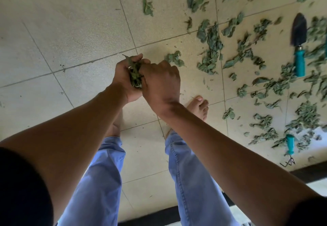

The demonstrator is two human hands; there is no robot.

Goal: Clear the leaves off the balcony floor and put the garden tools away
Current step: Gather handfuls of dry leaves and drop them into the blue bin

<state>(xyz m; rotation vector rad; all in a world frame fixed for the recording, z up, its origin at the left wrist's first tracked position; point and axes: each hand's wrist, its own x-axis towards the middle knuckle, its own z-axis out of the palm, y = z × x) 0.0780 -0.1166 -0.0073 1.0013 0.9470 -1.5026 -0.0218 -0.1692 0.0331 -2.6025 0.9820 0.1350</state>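
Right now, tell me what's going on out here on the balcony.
A person is standing barefoot on the tiled floor, pressing a bunch of leaves together between the left hand and the right hand, both curled round it. Most of the loose leaves are still scattered over the tiles to the person's right. Two teal-handled tools lie among them, untouched: a trowel and a small hand rake. The left side of the floor is mostly bare.

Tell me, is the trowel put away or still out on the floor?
Still out. The trowel lies flat on the floor tiles among scattered leaves, untouched by either hand.
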